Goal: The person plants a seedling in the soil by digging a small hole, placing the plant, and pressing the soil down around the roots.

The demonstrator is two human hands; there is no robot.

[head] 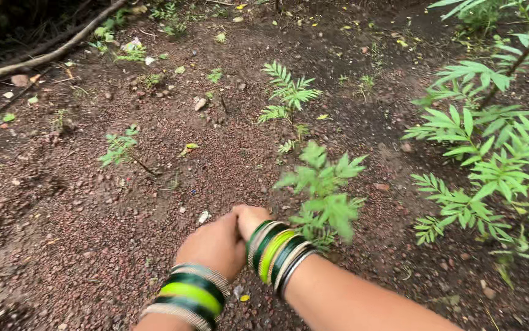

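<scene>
My left hand [214, 244] and my right hand [251, 219] meet low over the reddish-brown gravelly soil [93, 233], touching each other. Their backs face the camera and the fingers point down, hidden from view, so I cannot see whether they hold anything. Both wrists carry stacks of green, yellow-green and silver bangles [276, 252]. A small green seedling [324, 191] with toothed leaves stands just right of my right hand, its lower leaves overlapping the bangles.
A second feathery seedling [289, 95] grows farther back, and a small one [119, 148] to the left. A larger leafy plant [497, 153] fills the right side. A fallen branch [44, 55] lies at the top left, and pebbles and bits of leaf are scattered about.
</scene>
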